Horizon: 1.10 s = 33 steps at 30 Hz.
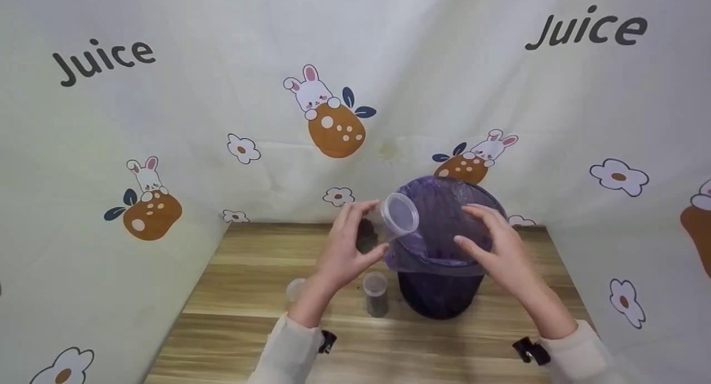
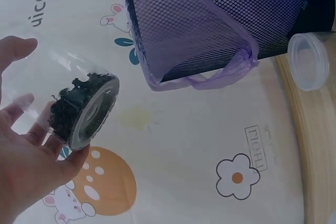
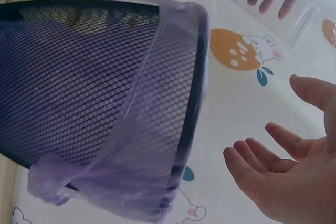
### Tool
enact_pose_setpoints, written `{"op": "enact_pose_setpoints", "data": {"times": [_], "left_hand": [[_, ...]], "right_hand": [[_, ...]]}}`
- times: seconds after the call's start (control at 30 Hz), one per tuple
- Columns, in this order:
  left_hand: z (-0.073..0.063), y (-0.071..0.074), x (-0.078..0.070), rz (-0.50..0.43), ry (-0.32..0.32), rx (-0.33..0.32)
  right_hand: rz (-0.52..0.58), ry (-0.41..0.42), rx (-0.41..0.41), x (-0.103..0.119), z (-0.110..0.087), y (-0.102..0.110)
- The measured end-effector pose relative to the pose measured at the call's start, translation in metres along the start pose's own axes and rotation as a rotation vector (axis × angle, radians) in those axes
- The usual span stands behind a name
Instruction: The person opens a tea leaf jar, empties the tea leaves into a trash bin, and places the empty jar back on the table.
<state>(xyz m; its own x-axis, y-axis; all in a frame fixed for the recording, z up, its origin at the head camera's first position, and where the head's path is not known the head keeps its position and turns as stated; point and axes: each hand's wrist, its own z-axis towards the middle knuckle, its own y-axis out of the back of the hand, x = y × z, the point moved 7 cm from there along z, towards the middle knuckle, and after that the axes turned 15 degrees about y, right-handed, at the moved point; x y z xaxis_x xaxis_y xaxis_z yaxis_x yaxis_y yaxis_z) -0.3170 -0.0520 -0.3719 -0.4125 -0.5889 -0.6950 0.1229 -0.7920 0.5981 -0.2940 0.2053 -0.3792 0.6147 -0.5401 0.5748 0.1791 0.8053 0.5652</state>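
Observation:
My left hand grips a clear plastic jar, fingers on one side and thumb on the other. Tilted, its round top faces the bin's mouth. Dark, crumpled dried leaves are gathered at the jar's bottom end. Beside it stands a black mesh bin lined with a purple plastic bag. Over the bin's right side, my right hand holds nothing, thumb and fingers spread apart. In the right wrist view its palm shows beside the bag's edge.
Another clear jar with dark contents stands upright on the wooden table, in front of the bin. A translucent round lid lies near my left forearm. Printed cloth with rabbits and oranges hangs around the back and sides.

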Motion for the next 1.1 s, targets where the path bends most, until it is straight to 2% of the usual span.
{"op": "enact_pose_setpoints", "data": {"times": [0.17,0.43,0.53,0.67,0.8,0.9,1.1], "left_hand": [[0.007,-0.010,-0.008,0.110,-0.028,-0.002],[0.009,-0.027,-0.020,0.287,-0.020,0.040],[0.010,-0.031,-0.024,0.358,-0.028,0.045],[0.010,-0.034,-0.029,0.409,-0.047,0.041],[0.010,-0.036,-0.030,0.422,-0.051,0.046],[0.010,-0.037,-0.029,0.394,-0.040,0.059],[0.009,-0.033,-0.018,0.229,0.001,0.078]], "right_hand": [[0.097,-0.014,-0.008,0.006,0.008,-0.011],[0.239,-0.034,0.044,0.012,0.018,-0.028],[0.263,-0.050,0.056,0.013,0.020,-0.031],[0.252,-0.070,0.062,0.011,0.020,-0.034],[0.260,-0.088,0.032,0.010,0.021,-0.033],[0.269,-0.104,-0.002,0.010,0.022,-0.029],[0.249,-0.146,-0.025,0.008,0.022,-0.020]]}}
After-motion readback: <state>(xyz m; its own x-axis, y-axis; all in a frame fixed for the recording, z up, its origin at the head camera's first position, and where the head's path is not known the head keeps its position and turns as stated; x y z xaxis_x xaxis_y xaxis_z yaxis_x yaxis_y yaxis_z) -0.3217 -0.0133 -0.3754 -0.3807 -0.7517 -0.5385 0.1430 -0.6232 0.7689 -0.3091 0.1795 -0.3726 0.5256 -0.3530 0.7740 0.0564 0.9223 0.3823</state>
